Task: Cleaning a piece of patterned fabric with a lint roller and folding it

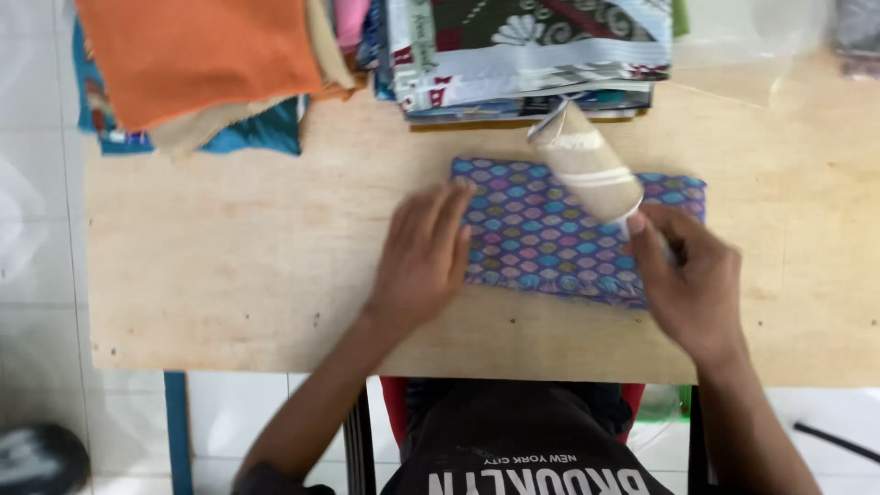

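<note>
Fingers (449, 215) of the left hand (423, 261) lie flat and extended, held together, pressing the left edge of the cloth (550, 234); they grip nothing. The right hand (692, 280) is curled shut around the handle of the roller (587, 165), thumb on top, knuckles raised.

The cloth is a folded rectangle of woven fabric printed with small scale-shaped lozenges in purple, blue and pink. It lies flat at the centre of the table (229, 266), its long side running 9 to 3 o'clock, with a slightly frayed near edge.

The roller is a cylinder wrapped in dull tan sheet, with a pale band around its middle. It is tilted, its free end pointing to 11 o'clock from the right hand, and it sits over the upper right part of the cloth. Whether it touches the cloth cannot be told.

The table is bare light plywood with a smooth matt face.

At 12 o'clock from the cloth sits a stack (532, 55) of folded printed fabrics, mainly white, green and red. At 10 o'clock lies a looser pile (202, 64), orange on top over tan and teal pieces.

Both forearms enter from 6 o'clock, angled inward toward the cloth.
</note>
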